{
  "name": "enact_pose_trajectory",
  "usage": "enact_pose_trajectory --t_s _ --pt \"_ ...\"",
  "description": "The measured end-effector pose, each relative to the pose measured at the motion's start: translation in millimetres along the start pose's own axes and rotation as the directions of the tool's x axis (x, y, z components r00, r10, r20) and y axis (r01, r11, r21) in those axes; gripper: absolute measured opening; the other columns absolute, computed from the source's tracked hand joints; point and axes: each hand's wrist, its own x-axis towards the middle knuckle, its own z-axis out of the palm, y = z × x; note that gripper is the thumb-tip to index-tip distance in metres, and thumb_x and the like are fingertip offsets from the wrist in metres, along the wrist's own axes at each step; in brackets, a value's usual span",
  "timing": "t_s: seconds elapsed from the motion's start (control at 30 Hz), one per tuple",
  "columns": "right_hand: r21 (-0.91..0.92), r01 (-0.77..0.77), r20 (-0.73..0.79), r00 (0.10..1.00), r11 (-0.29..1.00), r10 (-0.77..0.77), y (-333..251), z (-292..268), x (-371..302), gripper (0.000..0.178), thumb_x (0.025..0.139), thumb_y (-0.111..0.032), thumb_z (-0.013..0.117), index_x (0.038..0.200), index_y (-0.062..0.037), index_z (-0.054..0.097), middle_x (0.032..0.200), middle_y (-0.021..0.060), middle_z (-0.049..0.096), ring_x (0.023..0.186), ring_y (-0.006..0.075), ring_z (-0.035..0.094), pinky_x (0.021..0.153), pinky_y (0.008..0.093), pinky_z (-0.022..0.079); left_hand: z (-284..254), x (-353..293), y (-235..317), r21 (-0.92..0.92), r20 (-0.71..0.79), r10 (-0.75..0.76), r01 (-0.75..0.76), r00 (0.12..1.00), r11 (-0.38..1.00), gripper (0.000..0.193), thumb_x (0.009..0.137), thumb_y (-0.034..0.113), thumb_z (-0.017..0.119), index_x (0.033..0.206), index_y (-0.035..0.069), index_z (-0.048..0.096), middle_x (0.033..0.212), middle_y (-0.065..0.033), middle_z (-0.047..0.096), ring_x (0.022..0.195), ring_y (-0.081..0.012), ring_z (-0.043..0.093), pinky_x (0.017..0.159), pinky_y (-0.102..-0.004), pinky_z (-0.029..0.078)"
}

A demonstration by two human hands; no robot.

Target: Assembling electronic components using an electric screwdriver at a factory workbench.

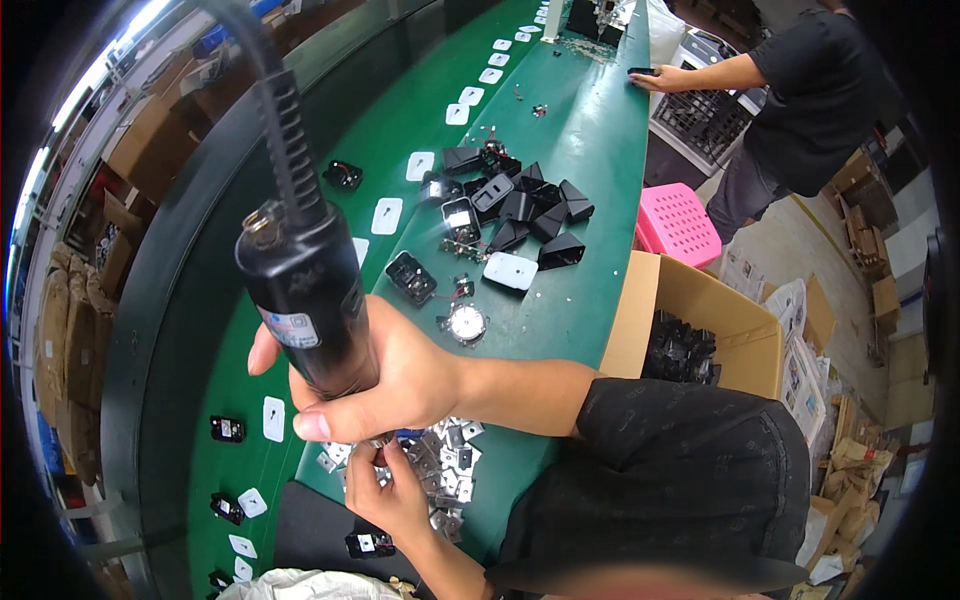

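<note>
My right hand (405, 380) is wrapped round a black corded electric screwdriver (305, 285), which stands tip down close to the camera. Below its tip, my left hand (392, 497) is closed with fingertips together. What those fingers pinch is mostly hidden by the right hand and the tool. Beside and under the left hand lies a heap of small silvery metal plates (458, 462). A black casing with a white label (370, 545) rests near my left wrist, on a dark mat (300, 530).
Black housings (540, 210) are piled on the green bench, near a round lit part (467, 322) and a white plate (510, 271). White plates (387, 216) line the green belt. A carton (745, 310) of black parts and a pink crate (682, 225) stand beside the bench. Another person (810, 100) reaches over it.
</note>
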Motion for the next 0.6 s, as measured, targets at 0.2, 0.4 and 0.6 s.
enact_pose_trajectory --t_s 0.2,0.4,0.6 --pt "-0.01 -0.019 0.002 1.0 1.0 0.019 6 7 -4 0.047 0.074 -0.009 0.076 0.114 0.0004 0.052 0.072 0.0042 0.062 0.061 0.0095 0.06 0.059 0.0256 0.048 -4 -12 -2 -0.023 -0.07 -0.062 0.061 0.996 0.998 0.01 0.083 0.004 0.069 0.079 -0.002 0.062 0.066 -0.0065 0.062 0.056 -0.0118 0.054 0.052 -0.026 0.041" --pt "-0.002 -0.007 -0.007 1.0 1.0 0.007 10 13 -7 0.047 0.074 -0.011 0.076 0.113 0.0 0.053 0.072 0.0041 0.062 0.06 0.0094 0.059 0.058 0.0253 0.048 -6 -22 -8 -0.075 -0.128 -0.124 0.115 0.984 0.99 0.01 0.083 0.002 0.07 0.08 -0.003 0.062 0.067 -0.0033 0.062 0.058 -0.0074 0.051 0.051 -0.0227 0.04" --pt "0.0 0.004 -0.028 1.0 1.0 -0.004 7 17 -10 0.044 0.075 -0.009 0.074 0.113 -0.0004 0.053 0.071 0.0043 0.062 0.06 0.0094 0.059 0.058 0.0257 0.048 -5 -28 -12 -0.09 -0.22 -0.045 0.026 0.974 0.996 0.008 0.083 -0.001 0.071 0.083 -0.004 0.063 0.07 -0.0029 0.062 0.057 -0.0064 0.051 0.051 -0.0217 0.04"
